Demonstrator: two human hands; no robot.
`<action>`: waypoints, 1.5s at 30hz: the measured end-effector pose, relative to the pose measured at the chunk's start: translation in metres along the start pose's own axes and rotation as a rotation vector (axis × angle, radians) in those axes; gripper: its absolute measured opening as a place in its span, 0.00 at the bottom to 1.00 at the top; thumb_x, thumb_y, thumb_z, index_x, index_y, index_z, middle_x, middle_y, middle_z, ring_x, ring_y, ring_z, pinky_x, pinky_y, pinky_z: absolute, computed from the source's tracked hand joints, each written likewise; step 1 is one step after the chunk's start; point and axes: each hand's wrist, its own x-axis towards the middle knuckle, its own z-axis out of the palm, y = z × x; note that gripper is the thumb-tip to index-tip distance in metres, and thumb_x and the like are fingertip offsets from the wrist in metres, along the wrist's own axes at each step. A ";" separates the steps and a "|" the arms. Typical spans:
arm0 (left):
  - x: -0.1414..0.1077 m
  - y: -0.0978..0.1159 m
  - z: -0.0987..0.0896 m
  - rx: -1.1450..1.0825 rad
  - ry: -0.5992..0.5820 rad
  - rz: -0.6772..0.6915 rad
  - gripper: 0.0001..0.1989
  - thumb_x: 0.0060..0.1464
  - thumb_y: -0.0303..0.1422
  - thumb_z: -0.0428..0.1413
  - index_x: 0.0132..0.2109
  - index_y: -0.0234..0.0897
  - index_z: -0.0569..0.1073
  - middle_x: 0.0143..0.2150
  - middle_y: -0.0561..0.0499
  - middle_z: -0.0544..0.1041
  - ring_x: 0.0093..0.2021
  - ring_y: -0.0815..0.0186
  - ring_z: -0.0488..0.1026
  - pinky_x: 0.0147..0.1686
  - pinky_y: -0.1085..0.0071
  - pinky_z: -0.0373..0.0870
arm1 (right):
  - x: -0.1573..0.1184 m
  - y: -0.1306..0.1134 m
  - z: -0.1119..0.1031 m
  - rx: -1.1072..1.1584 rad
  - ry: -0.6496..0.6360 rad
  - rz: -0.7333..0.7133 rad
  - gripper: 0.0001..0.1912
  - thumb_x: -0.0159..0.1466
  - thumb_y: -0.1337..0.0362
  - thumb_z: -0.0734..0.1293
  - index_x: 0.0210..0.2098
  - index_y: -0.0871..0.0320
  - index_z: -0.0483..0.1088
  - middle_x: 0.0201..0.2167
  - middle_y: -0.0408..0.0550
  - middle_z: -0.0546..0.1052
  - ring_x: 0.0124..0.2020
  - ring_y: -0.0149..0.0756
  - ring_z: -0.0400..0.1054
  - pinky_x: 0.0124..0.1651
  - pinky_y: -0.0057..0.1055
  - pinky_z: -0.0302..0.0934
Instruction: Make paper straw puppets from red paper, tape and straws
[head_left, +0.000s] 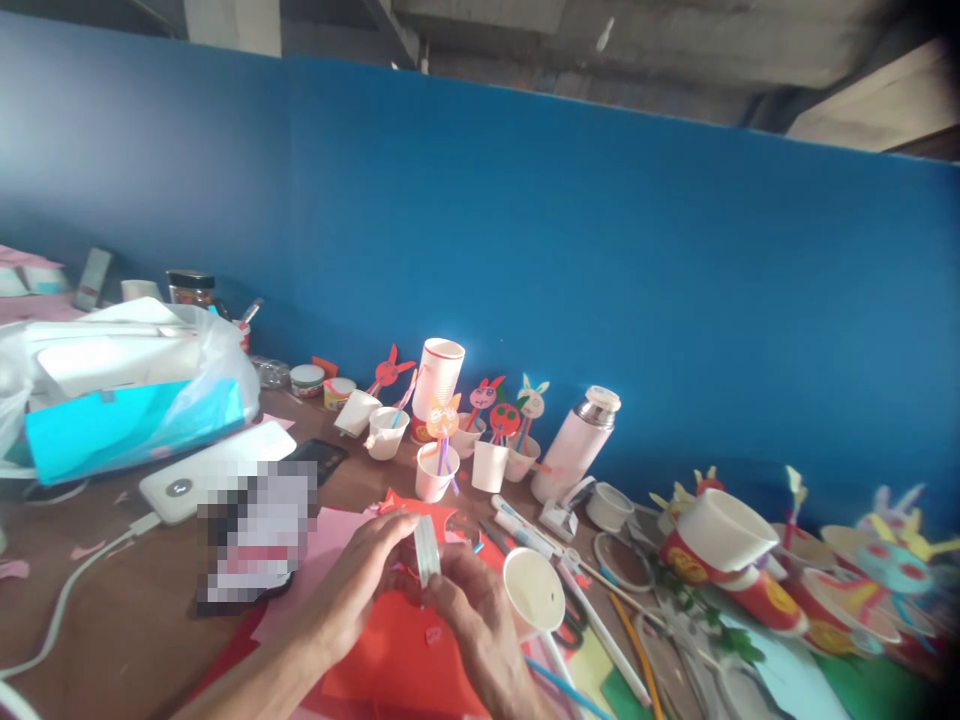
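My left hand (pixel 356 575) and my right hand (pixel 476 610) meet over red paper (pixel 401 655). A small whitish strip (pixel 427 550) with faint lines stands between them; its exact kind I cannot make out. The left thumb and fingers grip its upper end, while the right thumb presses near its lower end. Some fingers are hidden behind the strip and each other. Close by my right hand is a paper cup (pixel 534 590). Pink paper (pixel 337 540) lies beside my left wrist, and a small pink scrap (pixel 433 635) rests on the red sheet.
Paper cups with animal-face figures (pixel 442 418) stand along the blue partition (pixel 525 250), near a white thermos (pixel 574 445). Pens, scissors (pixel 574 620) and red-banded paper bowls (pixel 712 535) crowd the right. Leftward are a phone (pixel 262 535), a power bank (pixel 217 470) and a plastic bag (pixel 135 390).
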 end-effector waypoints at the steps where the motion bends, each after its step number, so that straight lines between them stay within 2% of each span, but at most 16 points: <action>1: 0.000 0.000 0.000 0.014 -0.001 -0.005 0.13 0.53 0.43 0.58 0.35 0.37 0.72 0.28 0.53 0.75 0.30 0.63 0.74 0.28 0.70 0.71 | -0.001 0.000 0.000 -0.002 0.008 -0.002 0.13 0.61 0.53 0.69 0.37 0.56 0.77 0.29 0.44 0.78 0.32 0.36 0.71 0.41 0.31 0.65; 7: -0.006 0.007 0.007 0.160 0.030 0.033 0.16 0.51 0.46 0.56 0.36 0.37 0.72 0.28 0.53 0.75 0.28 0.63 0.74 0.27 0.69 0.71 | -0.004 -0.003 0.000 -0.138 0.094 0.002 0.17 0.60 0.50 0.67 0.33 0.59 0.76 0.24 0.45 0.75 0.29 0.36 0.68 0.33 0.29 0.64; 10: -0.007 0.008 0.010 0.282 -0.016 0.092 0.19 0.52 0.50 0.54 0.37 0.37 0.72 0.28 0.54 0.75 0.25 0.64 0.72 0.28 0.70 0.70 | -0.003 0.001 -0.001 -0.157 0.130 0.017 0.19 0.60 0.49 0.65 0.32 0.59 0.75 0.22 0.44 0.72 0.27 0.35 0.66 0.32 0.29 0.62; 13: -0.009 0.009 0.013 0.378 -0.067 0.128 0.18 0.52 0.51 0.56 0.33 0.39 0.70 0.24 0.56 0.71 0.25 0.65 0.71 0.27 0.72 0.68 | -0.003 0.006 -0.001 -0.140 0.103 0.018 0.19 0.60 0.49 0.65 0.33 0.59 0.75 0.23 0.43 0.72 0.26 0.34 0.64 0.31 0.29 0.60; 16: -0.014 0.013 0.015 0.413 -0.058 0.137 0.17 0.52 0.49 0.55 0.28 0.40 0.69 0.22 0.56 0.69 0.26 0.64 0.69 0.28 0.72 0.67 | -0.004 0.006 0.001 -0.151 0.071 0.018 0.17 0.60 0.51 0.64 0.33 0.60 0.75 0.22 0.43 0.71 0.24 0.32 0.62 0.31 0.29 0.59; 19: -0.018 0.018 0.017 0.390 -0.035 0.133 0.19 0.51 0.50 0.55 0.24 0.41 0.67 0.19 0.55 0.68 0.25 0.63 0.68 0.29 0.69 0.67 | -0.004 0.003 0.003 -0.134 0.065 0.016 0.15 0.59 0.55 0.64 0.31 0.61 0.74 0.21 0.43 0.70 0.23 0.31 0.61 0.30 0.28 0.58; 21: -0.017 0.019 0.017 0.365 -0.025 0.097 0.19 0.49 0.51 0.56 0.24 0.41 0.67 0.19 0.55 0.68 0.24 0.62 0.69 0.29 0.69 0.67 | -0.003 0.003 0.005 -0.092 0.063 0.020 0.13 0.57 0.57 0.64 0.29 0.61 0.74 0.20 0.43 0.71 0.22 0.30 0.61 0.29 0.27 0.58; 27: -0.010 0.008 0.014 0.226 0.002 -0.042 0.23 0.50 0.53 0.52 0.40 0.37 0.70 0.22 0.54 0.73 0.23 0.60 0.72 0.25 0.67 0.68 | -0.001 0.007 0.005 0.004 0.047 0.029 0.12 0.58 0.57 0.66 0.30 0.60 0.73 0.21 0.43 0.72 0.21 0.29 0.61 0.26 0.25 0.57; 32: -0.015 0.015 0.021 0.271 0.021 -0.054 0.20 0.43 0.51 0.55 0.33 0.39 0.71 0.18 0.55 0.72 0.19 0.62 0.71 0.23 0.69 0.68 | 0.000 0.010 0.003 -0.011 0.066 0.067 0.13 0.57 0.55 0.67 0.31 0.61 0.73 0.21 0.43 0.72 0.21 0.28 0.60 0.24 0.24 0.54; 36: -0.016 0.018 0.025 0.293 0.060 -0.028 0.18 0.39 0.52 0.56 0.26 0.41 0.69 0.17 0.56 0.70 0.18 0.63 0.69 0.21 0.69 0.67 | -0.001 0.009 0.004 -0.003 0.077 0.062 0.11 0.57 0.57 0.65 0.30 0.59 0.72 0.20 0.42 0.72 0.20 0.29 0.60 0.24 0.24 0.54; 42: -0.010 0.004 0.020 0.213 0.031 -0.083 0.22 0.44 0.55 0.54 0.27 0.39 0.67 0.16 0.53 0.71 0.16 0.62 0.70 0.18 0.70 0.64 | -0.001 0.006 0.006 -0.012 0.066 0.047 0.09 0.56 0.59 0.63 0.25 0.58 0.70 0.17 0.41 0.69 0.20 0.29 0.59 0.24 0.24 0.53; 45: -0.005 -0.003 0.016 0.148 0.038 -0.121 0.23 0.49 0.55 0.52 0.28 0.38 0.66 0.15 0.53 0.70 0.15 0.64 0.69 0.16 0.72 0.61 | -0.002 0.006 0.006 0.002 0.041 0.056 0.09 0.56 0.60 0.63 0.27 0.58 0.71 0.16 0.40 0.69 0.19 0.29 0.59 0.25 0.25 0.53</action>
